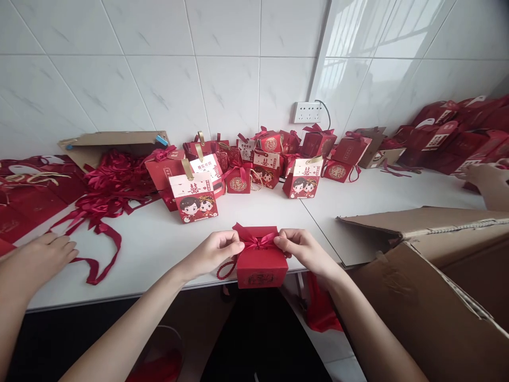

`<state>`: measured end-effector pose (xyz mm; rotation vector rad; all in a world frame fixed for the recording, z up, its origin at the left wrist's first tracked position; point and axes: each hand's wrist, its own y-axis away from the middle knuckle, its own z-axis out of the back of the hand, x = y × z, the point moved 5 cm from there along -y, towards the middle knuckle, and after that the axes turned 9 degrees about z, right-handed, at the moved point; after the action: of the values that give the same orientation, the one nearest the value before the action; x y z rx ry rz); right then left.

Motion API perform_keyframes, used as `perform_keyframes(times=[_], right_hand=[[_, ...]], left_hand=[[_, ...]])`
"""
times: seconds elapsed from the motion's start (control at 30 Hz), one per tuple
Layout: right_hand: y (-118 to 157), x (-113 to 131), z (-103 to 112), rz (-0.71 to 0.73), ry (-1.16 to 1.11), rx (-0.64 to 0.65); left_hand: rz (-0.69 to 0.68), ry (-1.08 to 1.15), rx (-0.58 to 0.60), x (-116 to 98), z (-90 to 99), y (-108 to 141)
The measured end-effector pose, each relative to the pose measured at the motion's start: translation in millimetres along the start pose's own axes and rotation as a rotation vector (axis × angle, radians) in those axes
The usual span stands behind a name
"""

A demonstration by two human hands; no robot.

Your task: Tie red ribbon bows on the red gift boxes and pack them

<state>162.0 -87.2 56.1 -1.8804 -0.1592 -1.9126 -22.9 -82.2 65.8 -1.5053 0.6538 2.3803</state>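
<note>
A red gift box [262, 268] with a dark printed panel stands at the table's front edge, right before me. Around its top runs a red ribbon [259, 242], tied in a bow at the middle. My left hand [222, 249] pinches the bow's left side between thumb and fingers. On the other side, my right hand [298, 245] is closed on the ribbon's right side. A twisted red cord loop [226, 270] hangs out at the box's left. The ribbon ends inside both pinches are mostly hidden by my fingers.
Finished-looking red boxes [238, 178] crowd the back of the white table [135, 265]. Loose ribbons [115, 172] spill from a carton at left. Large cardboard boxes [397, 286] stand close by my right arm. Other people's hands [51, 254] reach in at left and far right [483, 180].
</note>
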Motion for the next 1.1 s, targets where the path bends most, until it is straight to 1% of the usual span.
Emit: perform_keyframes(times=[0.3,0.47,0.57,0.67,0.8,0.87,0.93,1.0,1.03,1.1], right_hand=[[2,-26,2,0.051,-0.218,-0.081],[4,-31,0,0.059,-0.253,-0.117],[3,-30,-2,0.061,-0.258,-0.126],[4,-25,-1,0.040,-0.174,-0.126],[12,-12,8,0.015,0.041,-0.121],[15,-8,17,0.033,0.113,-0.187],[17,-5,25,0.074,0.158,-0.284],[16,-5,28,0.109,0.178,-0.313],[15,-6,26,0.113,0.181,-0.296],[15,-9,21,0.094,0.180,-0.241]], left_hand=[[-0.055,0.091,-0.009,6,-4.5,-6],[-0.057,0.134,-0.020,11,-7.4,-6],[-0.053,0.137,-0.020,12,-8.6,-6],[-0.055,0.140,-0.025,13,-7.7,-7],[-0.011,0.053,-0.099,15,-4.1,-3],[0.001,0.008,-0.177,13,-3.4,2],[-0.015,-0.053,-0.275,9,-4.6,9],[-0.024,-0.130,-0.333,4,-8.5,14],[-0.015,-0.162,-0.330,2,-10.8,15],[0.008,-0.181,-0.283,3,-12.9,14]])
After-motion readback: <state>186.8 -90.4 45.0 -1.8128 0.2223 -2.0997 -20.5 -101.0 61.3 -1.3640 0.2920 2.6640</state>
